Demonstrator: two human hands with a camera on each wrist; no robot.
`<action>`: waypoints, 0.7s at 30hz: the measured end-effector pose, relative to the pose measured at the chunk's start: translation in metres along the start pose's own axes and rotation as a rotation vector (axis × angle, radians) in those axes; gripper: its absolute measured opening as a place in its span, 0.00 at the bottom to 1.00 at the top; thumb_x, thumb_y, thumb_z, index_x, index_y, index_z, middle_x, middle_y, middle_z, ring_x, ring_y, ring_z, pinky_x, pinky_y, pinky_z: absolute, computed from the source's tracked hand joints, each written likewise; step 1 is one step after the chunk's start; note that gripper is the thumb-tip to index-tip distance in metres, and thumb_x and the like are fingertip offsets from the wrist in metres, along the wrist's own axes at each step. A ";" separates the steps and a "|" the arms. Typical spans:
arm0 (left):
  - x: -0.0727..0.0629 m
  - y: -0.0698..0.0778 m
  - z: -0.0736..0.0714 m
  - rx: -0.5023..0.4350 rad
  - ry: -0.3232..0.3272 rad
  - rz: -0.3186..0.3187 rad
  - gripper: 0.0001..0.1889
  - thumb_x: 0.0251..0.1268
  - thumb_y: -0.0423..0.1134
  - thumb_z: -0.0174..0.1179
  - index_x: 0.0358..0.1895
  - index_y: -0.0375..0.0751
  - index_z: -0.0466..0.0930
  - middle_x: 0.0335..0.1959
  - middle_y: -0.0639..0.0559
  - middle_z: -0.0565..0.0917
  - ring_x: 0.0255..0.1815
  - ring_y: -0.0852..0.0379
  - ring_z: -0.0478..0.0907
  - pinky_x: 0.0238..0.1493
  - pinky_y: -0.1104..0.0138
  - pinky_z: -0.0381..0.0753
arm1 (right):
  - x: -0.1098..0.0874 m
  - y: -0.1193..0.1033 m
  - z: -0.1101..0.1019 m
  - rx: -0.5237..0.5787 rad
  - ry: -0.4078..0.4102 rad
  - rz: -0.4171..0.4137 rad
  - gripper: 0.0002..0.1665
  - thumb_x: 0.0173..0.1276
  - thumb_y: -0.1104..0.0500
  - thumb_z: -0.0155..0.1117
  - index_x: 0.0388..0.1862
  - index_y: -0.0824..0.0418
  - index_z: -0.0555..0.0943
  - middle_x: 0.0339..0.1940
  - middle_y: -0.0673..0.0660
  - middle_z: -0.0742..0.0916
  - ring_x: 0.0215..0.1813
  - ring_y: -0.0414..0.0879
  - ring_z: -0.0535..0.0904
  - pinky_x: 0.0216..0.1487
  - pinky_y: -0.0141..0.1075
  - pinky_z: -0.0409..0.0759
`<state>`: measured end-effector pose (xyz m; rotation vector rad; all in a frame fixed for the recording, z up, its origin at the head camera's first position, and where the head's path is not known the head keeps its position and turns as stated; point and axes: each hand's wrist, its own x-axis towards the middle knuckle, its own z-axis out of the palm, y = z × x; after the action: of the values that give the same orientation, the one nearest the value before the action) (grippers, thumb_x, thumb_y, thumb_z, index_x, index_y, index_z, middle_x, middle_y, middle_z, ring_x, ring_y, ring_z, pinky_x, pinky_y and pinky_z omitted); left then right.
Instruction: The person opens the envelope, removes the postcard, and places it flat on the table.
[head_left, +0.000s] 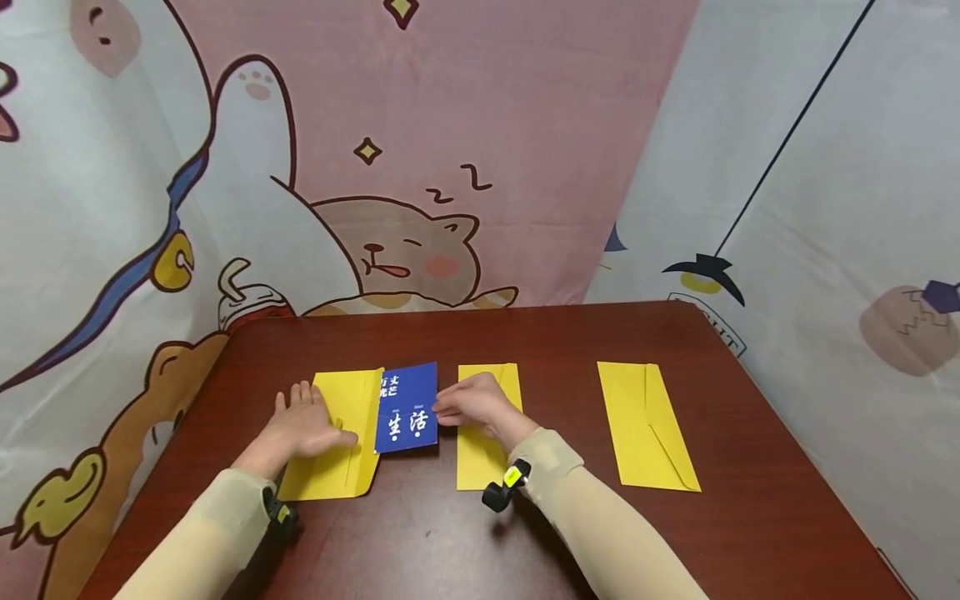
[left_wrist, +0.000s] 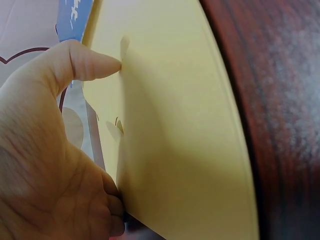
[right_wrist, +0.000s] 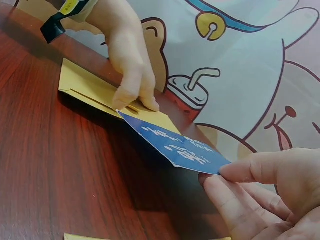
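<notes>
Over on the left, spread across the left envelope (head_left: 341, 467), left hand (head_left: 303, 423), fingers straight, thumb out; meeting the paper with the thumb tip, plain in the left wrist view. Next along, blue card (head_left: 407, 408), left edge at that envelope's right end; whether partly inside, can't tell. Pinching its right edge, right hand (head_left: 480, 404)! Visible from the right wrist: card tilted, right end above the table (head_left: 427, 533). Under the right hand, middle envelope (head_left: 474, 462); well apart, only in the head view, right envelope (head_left: 647, 429). Counting up: three yellow envelopes, one card, two hands.
</notes>
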<state>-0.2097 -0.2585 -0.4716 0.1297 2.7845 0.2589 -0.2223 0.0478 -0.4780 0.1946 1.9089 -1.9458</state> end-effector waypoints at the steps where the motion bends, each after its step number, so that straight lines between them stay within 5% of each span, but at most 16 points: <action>1: 0.000 0.000 0.000 -0.003 -0.001 -0.001 0.71 0.56 0.71 0.65 0.76 0.08 0.41 0.78 0.11 0.41 0.80 0.16 0.38 0.76 0.29 0.33 | -0.001 -0.001 -0.002 0.007 -0.002 0.003 0.13 0.66 0.71 0.75 0.48 0.75 0.87 0.38 0.66 0.91 0.39 0.55 0.92 0.41 0.41 0.90; 21: -0.001 -0.002 0.001 -0.012 0.009 0.032 0.70 0.59 0.70 0.65 0.76 0.08 0.40 0.78 0.11 0.40 0.80 0.16 0.37 0.76 0.29 0.32 | -0.004 0.008 -0.024 0.071 -0.037 -0.012 0.14 0.66 0.76 0.70 0.50 0.82 0.84 0.37 0.68 0.91 0.35 0.51 0.91 0.42 0.43 0.90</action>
<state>-0.2081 -0.2609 -0.4724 0.1710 2.7907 0.2854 -0.2196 0.0723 -0.4853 0.1669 1.8231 -2.0129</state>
